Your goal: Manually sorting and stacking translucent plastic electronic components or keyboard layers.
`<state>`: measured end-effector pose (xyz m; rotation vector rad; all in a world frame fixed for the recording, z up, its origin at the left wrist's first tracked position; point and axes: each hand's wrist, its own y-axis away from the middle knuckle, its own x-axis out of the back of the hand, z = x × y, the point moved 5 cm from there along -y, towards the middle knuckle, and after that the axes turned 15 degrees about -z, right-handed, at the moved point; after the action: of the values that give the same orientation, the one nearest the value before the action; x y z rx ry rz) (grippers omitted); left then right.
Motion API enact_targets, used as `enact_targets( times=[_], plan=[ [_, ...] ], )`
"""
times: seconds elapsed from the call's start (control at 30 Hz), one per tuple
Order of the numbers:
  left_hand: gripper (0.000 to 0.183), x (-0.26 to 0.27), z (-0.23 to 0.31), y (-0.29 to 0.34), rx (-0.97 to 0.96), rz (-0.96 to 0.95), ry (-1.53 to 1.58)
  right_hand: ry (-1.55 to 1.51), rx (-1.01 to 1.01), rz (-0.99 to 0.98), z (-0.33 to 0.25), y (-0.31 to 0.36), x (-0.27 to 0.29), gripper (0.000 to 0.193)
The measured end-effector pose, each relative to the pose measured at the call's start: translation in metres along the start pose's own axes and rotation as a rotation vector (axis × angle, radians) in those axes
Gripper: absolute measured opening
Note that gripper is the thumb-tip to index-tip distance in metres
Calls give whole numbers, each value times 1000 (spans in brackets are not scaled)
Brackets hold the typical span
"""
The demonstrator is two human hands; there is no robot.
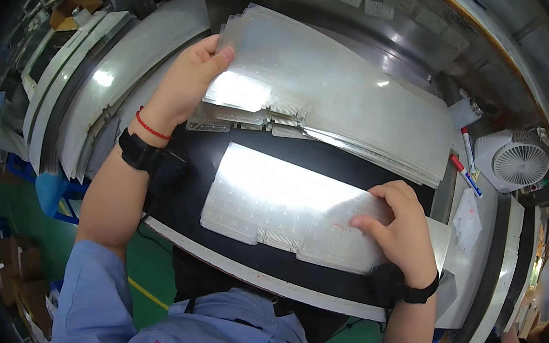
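While far clear plastic sheets (342, 76) are gripped at L edge by L hand (195, 76), near clear plastic panel (263, 201) is pinched at R end by R hand (404, 227)

Sheet pile (341, 83) on mat (196, 189), front sheeting (284, 200) before it, markers (457, 164) right, fan (520, 164) beyond

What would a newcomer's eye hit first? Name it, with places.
The small sheet stack, bright with glare, stands out first near the centre, the right hand at its right end. Just behind lies a larger sheet pile, the left hand at its left edge. A white fan stands far right.
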<state>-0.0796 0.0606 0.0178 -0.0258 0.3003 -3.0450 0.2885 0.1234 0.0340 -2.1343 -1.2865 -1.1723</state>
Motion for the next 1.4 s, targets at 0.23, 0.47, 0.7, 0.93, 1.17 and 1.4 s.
enact_targets(
  times=[0.23, 0.47, 0.7, 0.93, 1.17, 1.4],
  plan=[
    [34, 4, -2, 1, -11, 0, -6, 65, 10, 43, -5, 2, 1, 47],
    [32, -4, 0, 0, -5, 24, 28, 44, -2, 57, -7, 4, 2, 45],
    [30, -1, -4, -1, -26, 60, 31, 29, 24, 63, -7, 4, 4, 45],
    [28, 3, -7, -1, -41, 71, 22, 13, 15, 58, -6, 3, 3, 45],
    [28, 10, -10, 1, -75, 60, 20, -12, 12, 42, -4, 4, 3, 46],
    [23, 5, -5, 6, -129, 137, 52, 66, 18, 146, 2, 6, 7, 57]
  ],
)
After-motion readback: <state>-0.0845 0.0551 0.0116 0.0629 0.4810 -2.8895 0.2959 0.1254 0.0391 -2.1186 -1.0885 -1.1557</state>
